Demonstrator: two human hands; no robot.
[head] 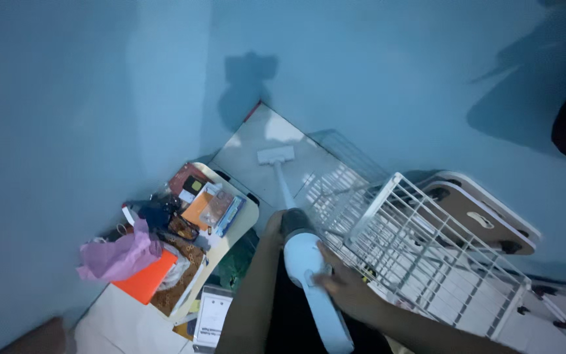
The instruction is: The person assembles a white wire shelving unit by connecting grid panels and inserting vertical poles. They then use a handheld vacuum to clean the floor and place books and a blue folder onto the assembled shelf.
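A white stick vacuum cleaner (306, 262) reaches down to the tiled floor (257, 141), its flat head (275, 155) resting in the corner by the blue walls. My left hand (272, 226) grips the dark upper part of the body. On the white body lies my right hand (342, 283), fingers wrapped over it. Both forearms come in from the bottom of the view.
A white wire rack (420, 252) stands to the right of the vacuum. Behind it a folded lap table (486, 213) leans on the wall. At left, a small table (198, 216) carries books, an orange folder (147, 280), a pink bag (119, 257) and clutter.
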